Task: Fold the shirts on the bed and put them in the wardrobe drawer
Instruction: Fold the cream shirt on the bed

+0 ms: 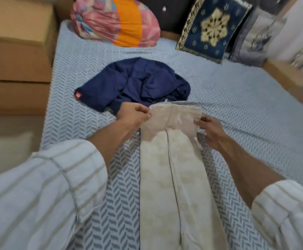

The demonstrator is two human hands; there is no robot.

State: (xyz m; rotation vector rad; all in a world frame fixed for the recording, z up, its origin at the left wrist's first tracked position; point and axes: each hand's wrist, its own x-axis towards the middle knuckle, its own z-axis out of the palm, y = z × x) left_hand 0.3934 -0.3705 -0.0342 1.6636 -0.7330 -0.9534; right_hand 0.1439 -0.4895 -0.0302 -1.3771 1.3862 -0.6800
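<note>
I see the cream shirt (172, 168) folded into a long strip on the bed (237, 109), its long axis running straight away from me. My left hand (133, 114) pinches its far left corner; my right hand (209, 129) grips the far right edge, fingers curled. Just beyond lies the crumpled navy shirt (134, 82).

Both arms were extended forward, forearms bare, striped sleeves pushed back toward the elbows. The left hand (133, 114) was held knuckles-up, its fingers curled and pinched on the upper left corner of the cream shirt (172, 159). The right hand (211, 131) was positioned at the upper right edge, fingers bent on the fabric.
</note>
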